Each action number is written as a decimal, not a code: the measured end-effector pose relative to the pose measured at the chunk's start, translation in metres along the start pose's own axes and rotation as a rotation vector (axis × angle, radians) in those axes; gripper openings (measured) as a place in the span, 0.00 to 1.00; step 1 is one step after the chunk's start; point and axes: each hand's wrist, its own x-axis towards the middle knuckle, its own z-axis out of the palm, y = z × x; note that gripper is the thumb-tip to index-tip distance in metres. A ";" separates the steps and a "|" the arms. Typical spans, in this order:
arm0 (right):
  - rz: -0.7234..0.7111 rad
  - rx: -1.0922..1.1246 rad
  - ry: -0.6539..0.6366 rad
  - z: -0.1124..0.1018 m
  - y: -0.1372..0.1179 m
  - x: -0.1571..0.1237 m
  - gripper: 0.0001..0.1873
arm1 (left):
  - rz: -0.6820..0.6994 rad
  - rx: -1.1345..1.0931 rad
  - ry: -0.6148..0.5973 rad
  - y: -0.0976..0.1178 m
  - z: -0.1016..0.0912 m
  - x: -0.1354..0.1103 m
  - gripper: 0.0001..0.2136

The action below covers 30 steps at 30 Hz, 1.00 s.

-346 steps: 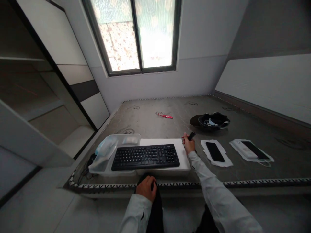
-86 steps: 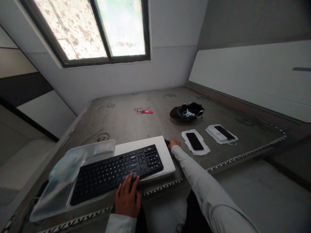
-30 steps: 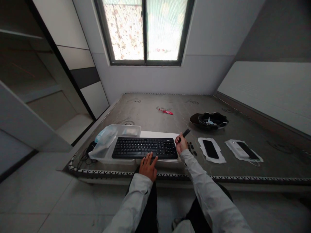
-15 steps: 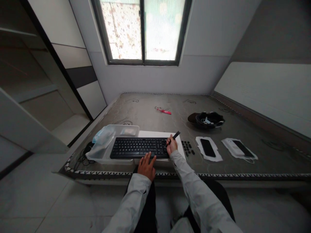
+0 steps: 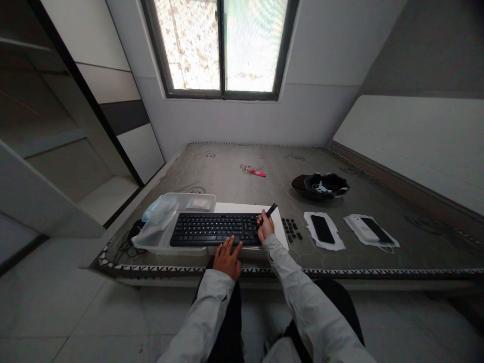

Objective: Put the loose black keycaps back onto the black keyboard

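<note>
A black keyboard (image 5: 215,229) lies across a white sheet (image 5: 280,231) and a clear plastic tray (image 5: 162,245). My left hand (image 5: 227,258) rests at its front edge, fingers spread, fingertips touching the lower keys. Over the number pad at the right end, my right hand (image 5: 266,227) is closed around a slim black tool (image 5: 271,209), its handle slanting up to the right. The tool's working end is hidden by the fingers, so its kind is unclear. Several loose black keycaps (image 5: 292,229) lie in rows just right of the sheet.
Two phones, one black (image 5: 322,229) and one beside a white block (image 5: 377,230), lie on white wrappings to the right. Behind them sits an upturned black cap (image 5: 325,185). A red packet (image 5: 254,172) lies farther back. Dark cable (image 5: 126,247) coils left of the tray.
My right hand and the black tool have shifted slightly left over the number pad. My left hand stays in place on the front edge of the keyboard.
</note>
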 end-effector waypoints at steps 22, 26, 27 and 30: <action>-0.110 -0.165 0.090 0.010 0.013 0.002 0.20 | 0.019 -0.043 -0.054 0.000 -0.009 -0.001 0.31; -0.094 -0.125 0.084 0.008 0.012 0.000 0.20 | 0.010 -0.032 -0.044 0.000 -0.007 -0.002 0.31; -0.091 -0.102 0.091 0.007 0.012 -0.001 0.20 | 0.005 -0.026 -0.043 0.000 -0.006 -0.002 0.31; -0.092 -0.045 0.131 0.003 0.012 -0.006 0.19 | 0.008 -0.012 -0.037 -0.001 -0.006 -0.002 0.31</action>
